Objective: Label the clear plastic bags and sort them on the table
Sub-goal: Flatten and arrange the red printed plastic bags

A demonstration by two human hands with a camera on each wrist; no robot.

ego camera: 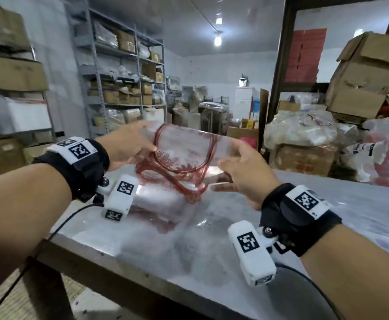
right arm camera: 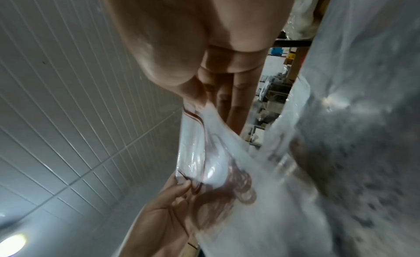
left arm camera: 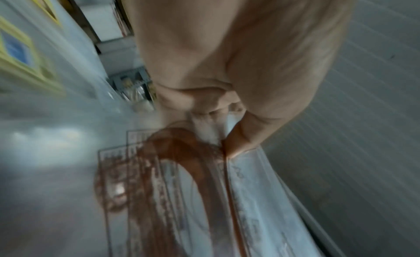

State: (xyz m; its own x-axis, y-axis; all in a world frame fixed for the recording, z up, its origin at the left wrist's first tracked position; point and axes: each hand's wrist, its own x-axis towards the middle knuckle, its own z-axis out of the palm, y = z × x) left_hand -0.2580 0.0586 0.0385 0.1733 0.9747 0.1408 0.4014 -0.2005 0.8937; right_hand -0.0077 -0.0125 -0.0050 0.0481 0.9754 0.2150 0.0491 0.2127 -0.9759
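Head view shows your clear plastic bag with dark red printed pattern (ego camera: 184, 146) held in the air above the grey metal table (ego camera: 327, 215), its long axis running left to right between your hands. Your left hand (ego camera: 124, 146) pinches one end, your right hand (ego camera: 244, 174) the other, equally near.

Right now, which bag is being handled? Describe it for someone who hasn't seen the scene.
Above the grey table, between the left hand and right hand, a clear bag with red printing is held aloft. The other red-printed bags lie on the table beneath it.
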